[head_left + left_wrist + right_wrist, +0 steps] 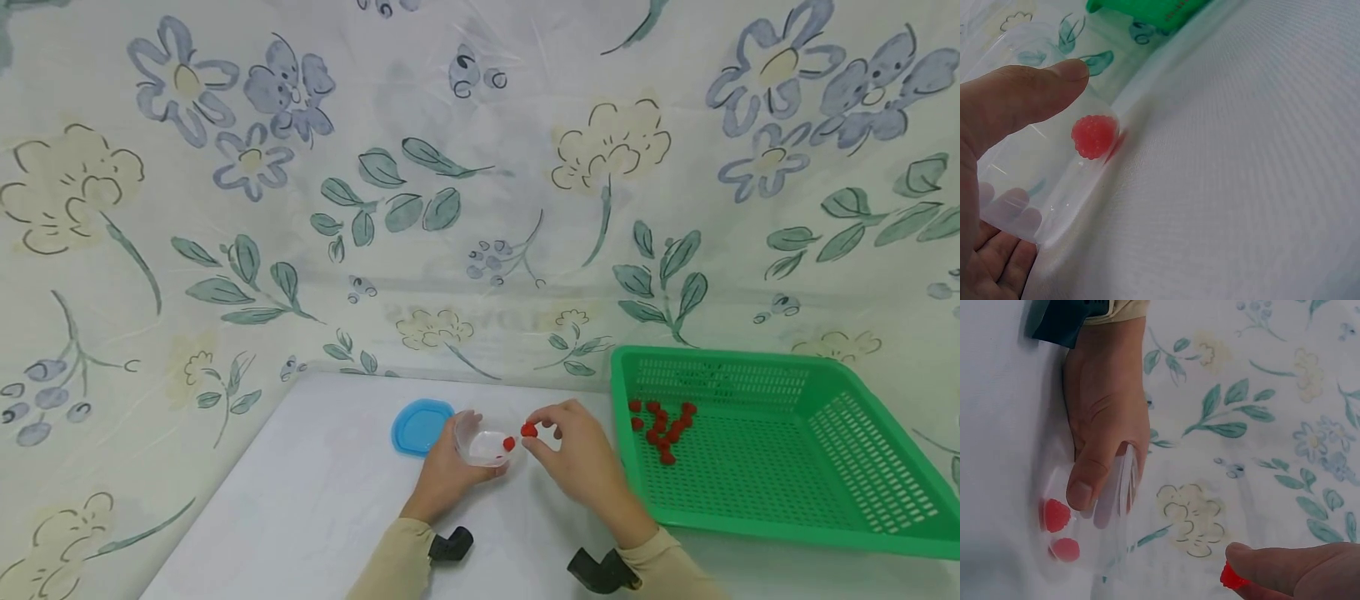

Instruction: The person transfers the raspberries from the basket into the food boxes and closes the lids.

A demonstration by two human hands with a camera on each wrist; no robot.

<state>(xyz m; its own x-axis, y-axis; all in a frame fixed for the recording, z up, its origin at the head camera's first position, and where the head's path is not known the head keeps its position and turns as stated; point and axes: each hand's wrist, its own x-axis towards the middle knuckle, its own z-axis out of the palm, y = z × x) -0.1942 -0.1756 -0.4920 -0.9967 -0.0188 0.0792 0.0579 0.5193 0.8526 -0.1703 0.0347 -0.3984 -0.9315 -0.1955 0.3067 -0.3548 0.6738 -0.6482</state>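
My left hand [448, 468] grips a clear plastic container [480, 448] on the white table, thumb on the near side and fingers around the far side. A red raspberry [1094, 137] lies inside it. In the right wrist view two red shapes [1055, 515] show through the wall; I cannot tell whether one is a reflection. Just right of the container, my right hand [581, 454] pinches another raspberry [528, 429] between thumb and fingers, level with the rim. Behind the left hand lies a blue lid [420, 427], partly hidden by it.
A green plastic basket [757, 492] stands at the right, with several raspberries [660, 435] grouped along its left side. Floral cloth [510, 217] hangs behind the white tabletop [300, 500]. Black wrist mounts [600, 572] sit on both forearms.
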